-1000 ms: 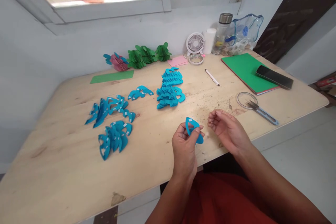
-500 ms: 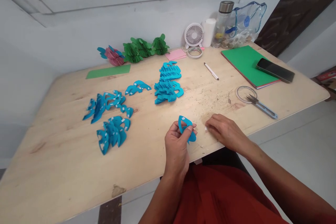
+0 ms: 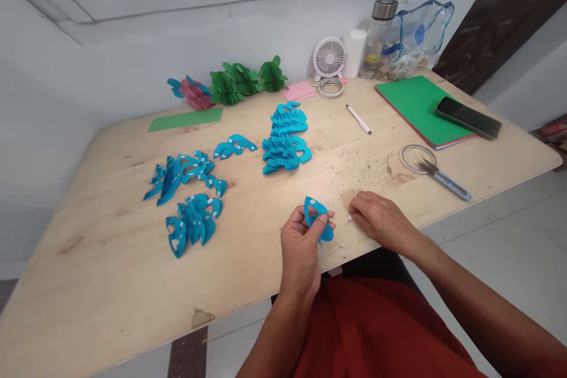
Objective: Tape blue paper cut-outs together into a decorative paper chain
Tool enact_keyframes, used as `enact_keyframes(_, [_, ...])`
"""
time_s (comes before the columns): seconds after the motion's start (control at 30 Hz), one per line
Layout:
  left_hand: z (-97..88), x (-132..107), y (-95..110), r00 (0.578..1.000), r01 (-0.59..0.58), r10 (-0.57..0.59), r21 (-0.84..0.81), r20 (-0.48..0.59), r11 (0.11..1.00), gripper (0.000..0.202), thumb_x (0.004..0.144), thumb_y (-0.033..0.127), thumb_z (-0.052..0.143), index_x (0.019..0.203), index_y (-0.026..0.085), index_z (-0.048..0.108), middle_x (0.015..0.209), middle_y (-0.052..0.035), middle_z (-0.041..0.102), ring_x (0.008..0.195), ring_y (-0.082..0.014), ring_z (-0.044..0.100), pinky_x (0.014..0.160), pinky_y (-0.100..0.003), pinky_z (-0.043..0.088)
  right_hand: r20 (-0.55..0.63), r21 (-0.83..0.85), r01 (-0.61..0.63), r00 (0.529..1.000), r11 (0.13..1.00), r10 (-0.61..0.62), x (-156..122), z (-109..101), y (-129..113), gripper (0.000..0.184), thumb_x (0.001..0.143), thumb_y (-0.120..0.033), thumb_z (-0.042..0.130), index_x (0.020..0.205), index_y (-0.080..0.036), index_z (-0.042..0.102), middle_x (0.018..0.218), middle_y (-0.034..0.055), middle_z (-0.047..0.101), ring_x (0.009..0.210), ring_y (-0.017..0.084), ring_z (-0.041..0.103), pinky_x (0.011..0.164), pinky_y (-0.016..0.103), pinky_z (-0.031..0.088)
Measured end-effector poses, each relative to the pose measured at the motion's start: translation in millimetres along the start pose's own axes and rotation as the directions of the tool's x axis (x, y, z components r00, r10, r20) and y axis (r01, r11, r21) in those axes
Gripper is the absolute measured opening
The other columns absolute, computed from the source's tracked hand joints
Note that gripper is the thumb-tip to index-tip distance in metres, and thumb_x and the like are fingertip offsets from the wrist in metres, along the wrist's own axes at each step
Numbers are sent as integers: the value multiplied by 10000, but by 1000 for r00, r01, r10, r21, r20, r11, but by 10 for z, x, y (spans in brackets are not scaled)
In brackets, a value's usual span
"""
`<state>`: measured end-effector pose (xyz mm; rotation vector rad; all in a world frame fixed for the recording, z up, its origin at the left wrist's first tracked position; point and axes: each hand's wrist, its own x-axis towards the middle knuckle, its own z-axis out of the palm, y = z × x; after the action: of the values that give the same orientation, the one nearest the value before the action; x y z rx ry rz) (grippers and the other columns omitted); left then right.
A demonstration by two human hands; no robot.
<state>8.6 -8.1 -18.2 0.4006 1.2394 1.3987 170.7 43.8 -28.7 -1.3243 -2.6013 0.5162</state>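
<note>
My left hand pinches a blue paper cut-out with small white tape squares, held just above the wooden table's front edge. My right hand rests palm down on the table to the right of it, fingertips curled onto a tiny white scrap. Whether they grip it I cannot make out. A stack of blue cut-outs lies in the middle. More blue cut-outs with tape lie in groups to the left.
Snips lie over a tape ring at the right. A phone sits on a green book. A pen, tape roll, small fan, bottle, clear pouch, green and pink paper pieces, green strip line the back.
My right hand has turned from palm up and raised to palm down on the table beside the white scrap. My left hand keeps hold of the blue cut-out.
</note>
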Motion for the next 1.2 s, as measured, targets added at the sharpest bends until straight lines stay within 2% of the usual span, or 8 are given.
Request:
enact_keyframes(0.13, [0,-9,-18,1000,22,-22,-9,-7,1000,168,648,170,719,745,159,583,712,-7,673,575,-102,576,584,-222,440,-31,124,-27,999,992,31,-26,-24,9,122,863,-132,467,786,-202,531,793,47,595,765,192,549,680,315,413])
enact_keyframes(0.23, [20,-20,-41,999,32,-32,9,3,999,162,645,166,715,749,159,592,722,-11,681,572,-104,578,584,-227,442,-84,306,-58,993,950,88,-46,-52,-19,94,859,-159,483,798,-212,531,785,26,596,731,170,544,657,298,413])
enact_keyframes(0.33, [50,-32,-65,999,33,-34,33,28,999,163,644,169,718,753,160,598,725,-8,675,581,-103,571,589,-227,441,-107,386,-81,985,919,132,-53,-83,-85,75,860,-182,498,804,-217,532,781,21,592,713,164,541,637,290,411])
enact_keyframes(0.47, [95,-52,-74,1000,20,-21,48,19,999,181,626,168,728,742,165,588,688,12,644,568,-89,522,564,-210,414,-149,400,-71,979,914,141,-51,-119,-199,86,866,-168,492,802,-216,523,784,23,585,725,165,541,659,298,419])
enact_keyframes(0.6, [124,-66,-58,1000,4,-4,58,-5,998,206,615,175,738,773,159,606,694,7,635,589,-90,513,601,-214,420,-179,377,-30,978,926,105,-54,-142,-288,88,872,-156,479,828,-219,522,803,37,585,749,177,549,679,313,427])
enact_keyframes(0.87, [117,-55,-63,999,-8,10,60,-33,998,176,622,182,733,746,164,610,613,45,567,509,-67,441,543,-205,377,-196,352,5,978,936,69,-57,-148,-339,94,886,-161,462,832,-223,509,803,41,575,761,185,553,680,322,436])
enact_keyframes(1.03, [107,-54,-67,998,-27,30,69,-47,997,171,628,180,731,741,160,605,620,44,558,511,-65,443,532,-202,376,-191,479,-18,974,878,124,-64,-148,-316,49,887,-197,500,866,-226,532,828,33,581,734,167,541,676,310,438])
enact_keyframes(1.2, [122,-76,-47,998,-50,54,97,-38,994,168,643,169,722,768,158,610,630,38,580,516,-67,445,532,-201,375,-197,487,-57,965,871,173,-77,-143,-302,55,887,-206,497,868,-222,545,821,31,586,728,169,539,674,312,422])
